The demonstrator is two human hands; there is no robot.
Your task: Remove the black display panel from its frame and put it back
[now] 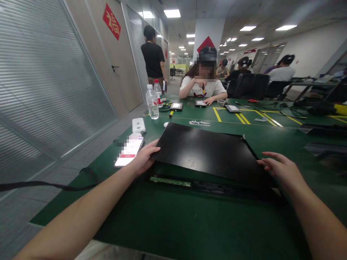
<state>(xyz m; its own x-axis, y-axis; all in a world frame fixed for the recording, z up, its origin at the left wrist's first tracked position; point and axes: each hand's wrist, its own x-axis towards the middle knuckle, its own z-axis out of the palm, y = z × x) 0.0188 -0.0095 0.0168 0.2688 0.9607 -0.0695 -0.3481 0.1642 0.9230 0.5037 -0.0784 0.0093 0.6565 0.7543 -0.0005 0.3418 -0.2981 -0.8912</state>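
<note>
A large flat black panel (pixel 206 151) lies in front of me on the green table (pixel 173 220), its near edge lifted off a black frame with a green circuit strip (pixel 170 181) beneath. My left hand (pixel 143 157) grips the panel's left near corner, fingers curled under it. My right hand (pixel 280 168) holds the right near edge, fingers partly spread along it.
A phone with a lit screen (pixel 129 152) lies by my left hand, with a white power bank (pixel 138 125) and two water bottles (pixel 152 102) beyond. A person (pixel 203 85) works across the table with small devices; others sit farther back. Yellow tape lines mark the table.
</note>
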